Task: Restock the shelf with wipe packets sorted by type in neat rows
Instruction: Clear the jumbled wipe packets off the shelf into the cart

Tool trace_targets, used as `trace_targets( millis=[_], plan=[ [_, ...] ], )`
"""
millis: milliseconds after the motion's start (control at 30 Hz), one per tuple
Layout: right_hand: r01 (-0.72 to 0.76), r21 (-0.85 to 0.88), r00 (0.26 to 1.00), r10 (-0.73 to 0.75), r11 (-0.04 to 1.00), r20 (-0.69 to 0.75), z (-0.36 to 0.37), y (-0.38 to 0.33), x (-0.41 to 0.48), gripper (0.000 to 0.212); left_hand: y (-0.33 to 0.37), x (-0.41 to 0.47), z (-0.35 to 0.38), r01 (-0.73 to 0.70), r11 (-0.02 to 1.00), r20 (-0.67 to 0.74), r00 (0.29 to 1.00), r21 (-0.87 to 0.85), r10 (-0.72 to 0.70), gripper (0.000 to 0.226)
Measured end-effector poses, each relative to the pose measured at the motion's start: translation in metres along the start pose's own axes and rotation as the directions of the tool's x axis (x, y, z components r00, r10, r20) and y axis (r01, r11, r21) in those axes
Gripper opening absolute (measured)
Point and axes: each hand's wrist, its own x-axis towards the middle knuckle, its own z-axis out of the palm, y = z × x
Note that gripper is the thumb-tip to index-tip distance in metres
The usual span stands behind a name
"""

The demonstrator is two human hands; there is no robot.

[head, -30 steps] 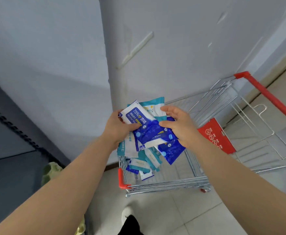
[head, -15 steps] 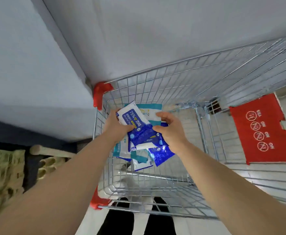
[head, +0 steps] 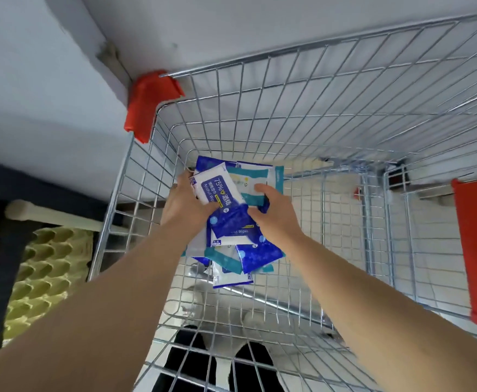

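Both my hands are down in the silver wire shopping cart [head: 302, 114], mid-frame. My left hand [head: 185, 206] curls round the left edge of a mixed bundle of flat plastic wipe packets [head: 233, 222], thumb across the white-and-blue alcohol packet [head: 220, 190] on top. My right hand [head: 275, 219] grips the right side, thumb on a teal-and-white packet [head: 255, 176]. The lower packets splay out loose beneath, so I'd square the stack and tighten underneath before lifting, then split blue from teal. No shelf is in view.
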Motion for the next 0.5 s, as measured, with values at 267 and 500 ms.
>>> trace_targets(
  millis=[267,500],
  plan=[
    [0.297,-0.423,0.952,-0.297,0.856,0.066,-0.048,-0.053,-0.022,0.044,0.037,-0.049,-0.044,-0.143,0.781,-0.062,0.972,0.608,0.226,0.035],
    [0.550,-0.566,0.799,-0.583,0.614,0.144,-0.111,-0.173,-0.085,0.039,0.095,-0.130,-0.141,-0.128,0.689,-0.188,0.913,0.713,0.363,0.025]
  ],
)
